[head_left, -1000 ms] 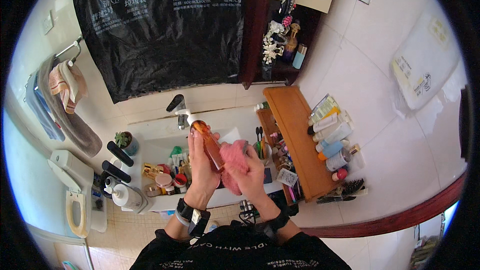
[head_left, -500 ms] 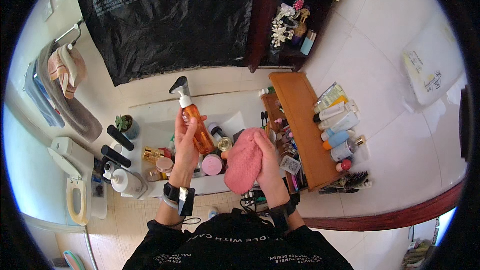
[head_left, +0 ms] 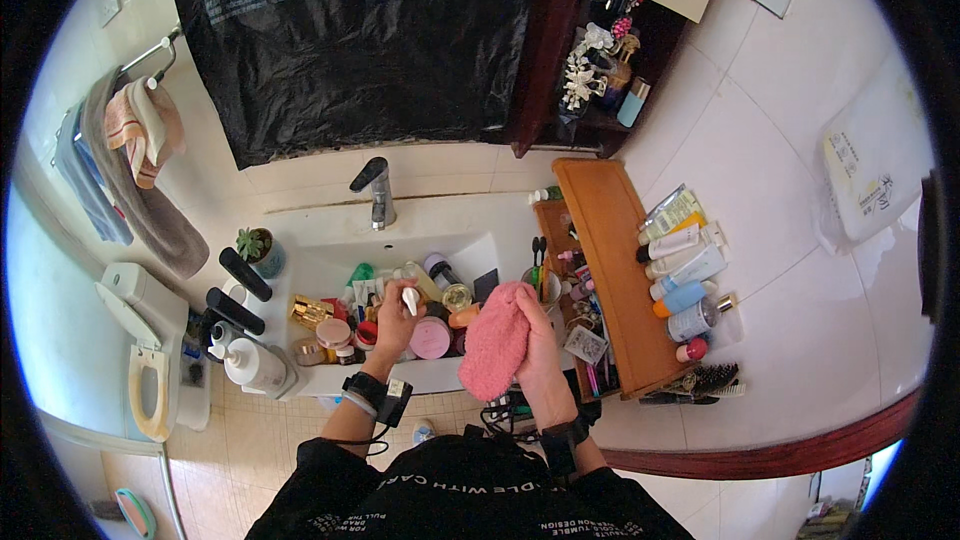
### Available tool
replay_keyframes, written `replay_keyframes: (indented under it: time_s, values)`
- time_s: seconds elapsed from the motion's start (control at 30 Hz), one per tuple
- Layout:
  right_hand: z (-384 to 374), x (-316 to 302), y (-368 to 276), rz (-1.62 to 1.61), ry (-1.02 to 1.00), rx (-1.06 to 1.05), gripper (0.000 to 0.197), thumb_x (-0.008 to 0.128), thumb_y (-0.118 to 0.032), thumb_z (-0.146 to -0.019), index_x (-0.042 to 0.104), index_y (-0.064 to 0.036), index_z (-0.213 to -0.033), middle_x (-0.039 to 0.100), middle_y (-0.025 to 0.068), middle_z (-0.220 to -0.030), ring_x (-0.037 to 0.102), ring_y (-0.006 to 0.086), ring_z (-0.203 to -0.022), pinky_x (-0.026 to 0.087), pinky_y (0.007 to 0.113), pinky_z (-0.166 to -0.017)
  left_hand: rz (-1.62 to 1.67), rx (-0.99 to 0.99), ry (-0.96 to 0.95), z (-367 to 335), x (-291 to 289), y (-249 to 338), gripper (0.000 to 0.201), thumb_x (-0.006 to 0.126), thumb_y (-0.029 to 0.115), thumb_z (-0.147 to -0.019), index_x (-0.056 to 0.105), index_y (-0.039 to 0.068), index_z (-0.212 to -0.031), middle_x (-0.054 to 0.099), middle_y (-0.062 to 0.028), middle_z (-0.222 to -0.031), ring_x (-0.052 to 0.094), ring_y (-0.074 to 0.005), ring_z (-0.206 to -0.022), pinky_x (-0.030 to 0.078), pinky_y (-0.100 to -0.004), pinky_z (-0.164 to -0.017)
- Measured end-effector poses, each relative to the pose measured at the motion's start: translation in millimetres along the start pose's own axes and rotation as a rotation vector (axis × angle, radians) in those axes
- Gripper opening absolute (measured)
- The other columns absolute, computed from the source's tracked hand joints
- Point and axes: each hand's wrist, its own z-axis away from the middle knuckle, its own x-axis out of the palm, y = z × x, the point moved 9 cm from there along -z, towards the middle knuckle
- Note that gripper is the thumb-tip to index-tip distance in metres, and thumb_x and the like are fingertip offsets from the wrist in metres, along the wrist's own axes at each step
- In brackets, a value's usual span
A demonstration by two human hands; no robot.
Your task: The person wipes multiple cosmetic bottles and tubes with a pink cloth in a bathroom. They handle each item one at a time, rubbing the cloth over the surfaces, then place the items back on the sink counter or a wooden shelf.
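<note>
- I've got the left hand [head_left: 393, 315] over the crowded white sink [head_left: 462, 252], fingers curled in a grip on a pump bottle [head_left: 410, 298]; only its white top shows, the palm and fingers hiding the body.
- And the right hand [head_left: 541, 340] is closed on a pink cloth [head_left: 492, 345], held up near the sink's front edge, just right of a round pink jar [head_left: 431, 338].
- That bottle, I'd judge, is smooth, stiff-walled and moderately light, a bit slippery if damp; I'd take it around the body or just under the collar, never by the spout, which could twist or press.
- The cloth reads soft, limp and very light, with a fuzzy nap; no harm in squeezing it, and a broad pinch at the folded edge should hold well.
- Pointing now: the pump's top faces up toward my camera, its narrow spout seemingly toward the wearer; the bottle's long axis looks foreshortened, near upright, but with the body hidden I can't tell its exact tilt.
- The cloth's long axis slants from upper right, by the fingertips, to lower left, where its rounded free end hangs.
</note>
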Motion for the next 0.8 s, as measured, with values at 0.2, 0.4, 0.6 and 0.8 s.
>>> replay_keyframes:
  time_s: [0.2, 0.4, 0.6, 0.8]
  values:
    - [2, -4, 2, -0.037, -0.024, 0.064, 0.018, 0.062, -0.024, -0.090, 0.056, -0.0119, -0.103, 0.060, 0.0027, -0.094, 0.060, 0.0178, -0.089, 0.051, 0.035, -0.076, -0.365, -0.015, -0.212, 21, 13, -8, 0.041, 0.061, -0.004, -0.074, 0.046, 0.008, -0.110, 0.060, -0.0180, -0.107, 0.058, -0.0390, -0.104, 0.047, -0.0402, -0.083]
    - [-3, -11, 10, -0.068, 0.043, 0.118, 0.018, 0.064, -0.024, -0.089, 0.057, -0.0131, -0.101, 0.060, 0.0020, -0.096, 0.060, 0.0181, -0.091, 0.051, 0.035, -0.078, -0.485, 0.089, -0.342, 17, 5, -10, 0.070, 0.061, -0.007, -0.071, 0.038, 0.013, -0.134, 0.043, -0.0224, -0.137, 0.046, -0.0401, -0.122, 0.042, -0.0417, -0.098]
    - [-9, 3, 8, -0.164, -0.065, 0.138, 0.013, 0.063, -0.021, -0.089, 0.060, -0.0113, -0.098, 0.063, 0.0027, -0.097, 0.061, 0.0175, -0.092, 0.050, 0.033, -0.083, -0.549, -0.080, -0.332, 15, -8, -25, 0.061, 0.059, -0.001, -0.078, 0.042, 0.007, -0.135, 0.056, -0.0252, -0.122, 0.052, -0.0389, -0.117, 0.044, -0.0417, -0.094]
    - [-12, 21, -8, -0.177, -0.126, 0.134, 0.013, 0.058, -0.023, -0.092, 0.060, -0.0102, -0.095, 0.061, 0.0040, -0.096, 0.060, 0.0212, -0.090, 0.050, 0.037, -0.081, -0.525, 0.143, -0.481, 8, 8, 9, 0.066, 0.052, -0.012, -0.074, 0.041, 0.005, -0.137, 0.050, -0.0220, -0.132, 0.049, -0.0342, -0.123, 0.041, -0.0383, -0.100]
